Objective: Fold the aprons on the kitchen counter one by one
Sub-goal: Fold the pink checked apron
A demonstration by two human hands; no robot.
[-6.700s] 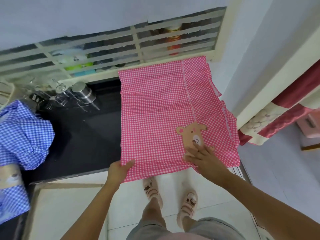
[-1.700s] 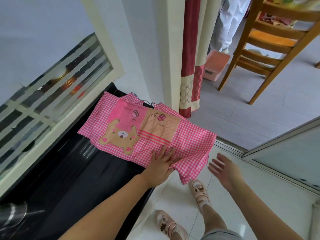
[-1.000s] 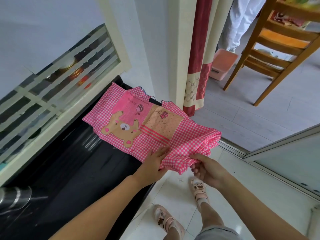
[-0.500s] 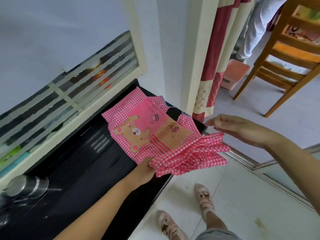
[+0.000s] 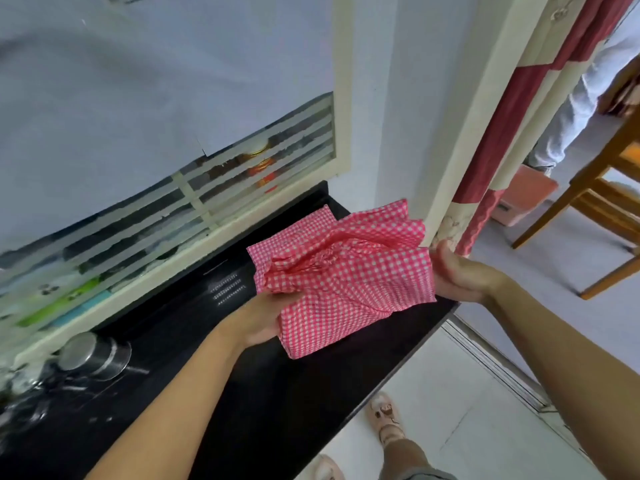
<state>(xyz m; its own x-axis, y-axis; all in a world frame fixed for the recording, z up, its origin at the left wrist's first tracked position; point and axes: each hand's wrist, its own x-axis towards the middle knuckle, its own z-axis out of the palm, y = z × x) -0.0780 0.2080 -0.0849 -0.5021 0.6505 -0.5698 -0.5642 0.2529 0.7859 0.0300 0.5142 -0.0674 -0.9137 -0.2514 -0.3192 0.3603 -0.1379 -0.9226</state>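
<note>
A pink gingham apron [image 5: 346,278] lies as a rumpled folded bundle at the right end of the black kitchen counter [image 5: 277,393]. Its bear patch is hidden inside the fold, so only checked fabric shows. My left hand [image 5: 261,317] holds the bundle's near left edge, with its fingers tucked out of sight under the cloth. My right hand [image 5: 457,275] grips the right edge, thumb up against the fabric and fingers hidden behind it.
A steel cup [image 5: 93,355] stands on the counter at the left near other blurred ware. A slatted window [image 5: 207,199] runs behind the counter. A red curtain [image 5: 502,150], a wooden chair [image 5: 606,209], a pink bin [image 5: 523,195] and a person's legs [image 5: 571,109] are at the right.
My right hand has carried the apron's loose right end over to the left, covering the bear patch. Both hands now hold the smaller bundle. The view has swung left.
</note>
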